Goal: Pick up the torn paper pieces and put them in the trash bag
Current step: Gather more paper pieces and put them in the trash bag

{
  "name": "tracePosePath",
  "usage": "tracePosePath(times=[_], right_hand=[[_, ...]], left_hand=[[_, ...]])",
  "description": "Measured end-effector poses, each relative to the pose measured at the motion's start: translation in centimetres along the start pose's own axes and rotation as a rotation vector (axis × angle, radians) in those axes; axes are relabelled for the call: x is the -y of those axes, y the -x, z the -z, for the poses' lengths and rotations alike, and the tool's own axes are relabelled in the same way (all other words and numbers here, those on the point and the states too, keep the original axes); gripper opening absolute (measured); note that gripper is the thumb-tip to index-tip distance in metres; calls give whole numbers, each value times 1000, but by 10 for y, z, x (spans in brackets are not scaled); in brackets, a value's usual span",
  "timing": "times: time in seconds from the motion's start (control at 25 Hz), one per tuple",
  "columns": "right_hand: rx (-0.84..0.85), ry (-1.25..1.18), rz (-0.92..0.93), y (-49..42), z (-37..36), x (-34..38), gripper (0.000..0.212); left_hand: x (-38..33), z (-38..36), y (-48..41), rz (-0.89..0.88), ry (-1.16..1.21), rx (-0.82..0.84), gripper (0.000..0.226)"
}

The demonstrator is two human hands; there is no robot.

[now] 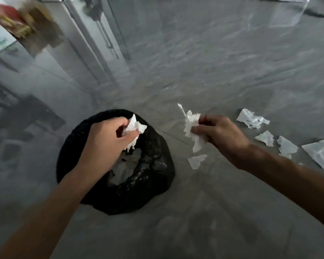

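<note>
Over black trash bag mouth, left hand clenches crumpled paper wad; right hand pinches second paper wad just right of bag; torn paper pieces lie on grey floor toward right edge; one scrap beside bag.

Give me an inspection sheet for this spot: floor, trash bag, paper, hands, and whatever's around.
Surface: glossy grey floor.
Job's things: black trash bag open, white paper inside; torn pieces lie on the floor to its right.
Clutter: blurred red and brown items upper left, unclear.
Grippers: left hand grips crumpled paper over the bag's mouth; right hand pinches another wad beside the bag.
Cables: nothing seen.
Surroundings: pale door frame, blurred.
</note>
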State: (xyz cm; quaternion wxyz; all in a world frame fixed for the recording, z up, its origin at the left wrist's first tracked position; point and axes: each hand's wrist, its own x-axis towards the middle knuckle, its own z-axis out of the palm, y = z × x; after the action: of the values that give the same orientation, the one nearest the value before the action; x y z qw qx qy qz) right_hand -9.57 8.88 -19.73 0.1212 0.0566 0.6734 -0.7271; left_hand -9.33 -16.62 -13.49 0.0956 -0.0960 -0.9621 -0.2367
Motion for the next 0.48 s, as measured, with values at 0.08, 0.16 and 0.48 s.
tracePosePath(times=[0.08,0.16,0.48], right_hand=[[115,-22,60,2,-31,29,13],[195,-27,51,1,-61,47,18],[296,132,-199,-21,-131,48,36]], left_hand=[[40,-5,8,122,-7,28,42],[70,-14,17,221,-53,164,42],[96,-4,36,421,61,69,34]])
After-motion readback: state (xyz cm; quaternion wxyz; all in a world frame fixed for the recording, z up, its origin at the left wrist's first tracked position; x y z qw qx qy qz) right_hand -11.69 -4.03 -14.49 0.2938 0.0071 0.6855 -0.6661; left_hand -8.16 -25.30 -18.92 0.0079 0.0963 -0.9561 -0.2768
